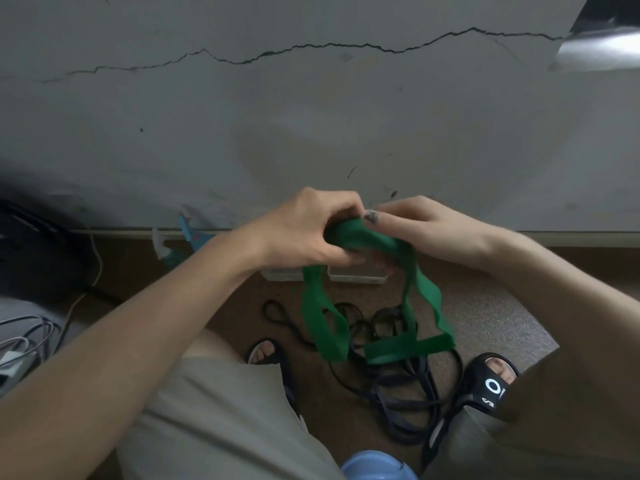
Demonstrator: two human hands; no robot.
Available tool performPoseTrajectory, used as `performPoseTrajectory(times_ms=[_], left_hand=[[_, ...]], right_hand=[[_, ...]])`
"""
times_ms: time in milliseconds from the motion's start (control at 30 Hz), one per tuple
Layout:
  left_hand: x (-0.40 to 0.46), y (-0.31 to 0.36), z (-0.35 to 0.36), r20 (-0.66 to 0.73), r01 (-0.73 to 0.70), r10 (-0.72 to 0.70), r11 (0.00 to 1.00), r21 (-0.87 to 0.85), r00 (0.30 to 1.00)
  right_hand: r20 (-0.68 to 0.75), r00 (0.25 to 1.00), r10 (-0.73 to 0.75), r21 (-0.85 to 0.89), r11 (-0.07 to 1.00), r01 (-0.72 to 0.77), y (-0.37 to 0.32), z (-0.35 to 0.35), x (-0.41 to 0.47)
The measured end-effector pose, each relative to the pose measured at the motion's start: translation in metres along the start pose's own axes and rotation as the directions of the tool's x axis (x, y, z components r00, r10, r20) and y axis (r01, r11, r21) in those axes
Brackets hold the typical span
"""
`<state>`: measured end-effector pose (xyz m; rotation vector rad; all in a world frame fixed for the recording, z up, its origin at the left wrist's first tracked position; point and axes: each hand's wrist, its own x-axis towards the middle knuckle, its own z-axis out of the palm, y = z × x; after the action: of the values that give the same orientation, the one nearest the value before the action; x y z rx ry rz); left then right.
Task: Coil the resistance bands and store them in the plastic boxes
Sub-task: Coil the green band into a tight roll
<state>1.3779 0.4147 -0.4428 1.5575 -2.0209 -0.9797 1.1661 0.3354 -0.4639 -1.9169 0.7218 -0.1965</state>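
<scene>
A wide green resistance band [414, 349] hangs in loose loops from both hands, held up in front of the wall. My left hand [308, 230] grips its bunched top end. My right hand [426, 226] pinches the same band just to the right, fingers touching the fabric. Below, a tangle of black resistance bands [388, 372] lies on the brown floor between my feet. Two clear plastic boxes [356, 273] stand on the floor by the wall, mostly hidden behind my hands and the green band.
A cracked grey wall [311, 116] stands close ahead. White cables [93, 271] and a dark object lie at the left. My sandalled feet [491, 386] flank the black bands. A blue round object [377, 465] shows at the bottom edge.
</scene>
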Motion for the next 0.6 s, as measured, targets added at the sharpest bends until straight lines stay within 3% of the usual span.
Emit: performPoseTrajectory(times_ms=[67, 433, 600], left_hand=[[0.003, 0.004, 0.006, 0.042, -0.006, 0.004, 0.999, 0.041, 0.999], [-0.006, -0.018, 0.027, 0.049, 0.068, -0.071, 0.996, 0.061, 0.996], [-0.009, -0.021, 0.016, -0.015, 0.057, -0.057, 0.998, 0.019, 0.998]], right_hand=[[-0.047, 0.997, -0.067, -0.043, 0.997, 0.065, -0.001, 0.009, 0.004], [-0.126, 0.991, 0.033, 0.029, 0.999, -0.030, -0.005, -0.002, -0.001], [-0.107, 0.993, 0.055, -0.010, 0.998, -0.057, -0.003, -0.009, -0.003]])
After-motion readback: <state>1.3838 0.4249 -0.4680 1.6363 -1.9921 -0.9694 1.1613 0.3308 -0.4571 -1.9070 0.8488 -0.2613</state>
